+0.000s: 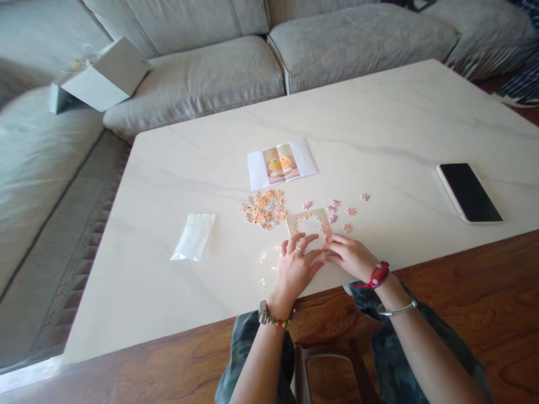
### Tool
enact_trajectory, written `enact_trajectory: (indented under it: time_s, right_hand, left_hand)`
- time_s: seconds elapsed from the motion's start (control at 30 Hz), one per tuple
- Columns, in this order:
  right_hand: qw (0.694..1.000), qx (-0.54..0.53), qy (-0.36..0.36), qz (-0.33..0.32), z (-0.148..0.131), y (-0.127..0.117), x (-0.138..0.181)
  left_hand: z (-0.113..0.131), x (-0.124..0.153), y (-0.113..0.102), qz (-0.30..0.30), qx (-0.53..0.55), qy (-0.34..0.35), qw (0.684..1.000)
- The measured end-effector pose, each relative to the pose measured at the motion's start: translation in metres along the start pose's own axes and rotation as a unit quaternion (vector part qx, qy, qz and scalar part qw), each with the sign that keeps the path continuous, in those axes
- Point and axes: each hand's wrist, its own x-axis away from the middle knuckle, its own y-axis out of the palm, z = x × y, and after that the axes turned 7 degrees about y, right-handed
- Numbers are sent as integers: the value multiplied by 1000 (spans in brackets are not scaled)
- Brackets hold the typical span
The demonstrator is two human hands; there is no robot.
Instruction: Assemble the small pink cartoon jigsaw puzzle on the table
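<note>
A partly joined puzzle border in pale pink lies on the table, with a gap in its middle. My left hand rests over its lower left side, fingers spread. At its lower right side, my right hand has its fingers pressed together at the border; whatever they may hold is hidden. Beyond my left hand sits a pile of loose puzzle pieces in orange, yellow and white. Several purple and pink puzzle pieces are scattered right of the border. A creased picture sheet showing yellow figures lies behind the pieces.
A clear plastic bag lies left on the white marbled table. A phone lies at the right. A grey sofa borders the far and left sides, with a white box on it. Another person's leg shows at the far right.
</note>
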Motion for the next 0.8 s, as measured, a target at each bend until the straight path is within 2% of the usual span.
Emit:
enact_trajectory:
  time_s: [0.1, 0.17, 0.3, 0.4, 0.5, 0.63, 0.8]
  right_hand:
    - [998, -58, -3, 20, 4, 0, 3]
    - [988, -142, 33, 49, 5, -4, 5]
    - [925, -346, 153, 30, 1, -9, 3]
    - [888, -413, 200, 32, -2, -8, 2]
    - [877, -416, 231, 59, 1, -8, 4]
    - [886, -355, 282, 92, 12, -11, 8]
    - [900, -304, 302, 75, 18, -8, 9]
  left_hand:
    - [6, -5, 2, 21, 32, -28, 999]
    - [13, -11, 3, 58, 87, -68, 992]
    - [31, -19, 6, 145, 204, -173, 953]
    - [39, -19, 9, 149, 201, -186, 950]
    - [35, -14, 9, 140, 124, -176, 966]
    - [24, -10, 8, 143, -3, -166, 976]
    - [24, -11, 13, 80, -30, -101, 991]
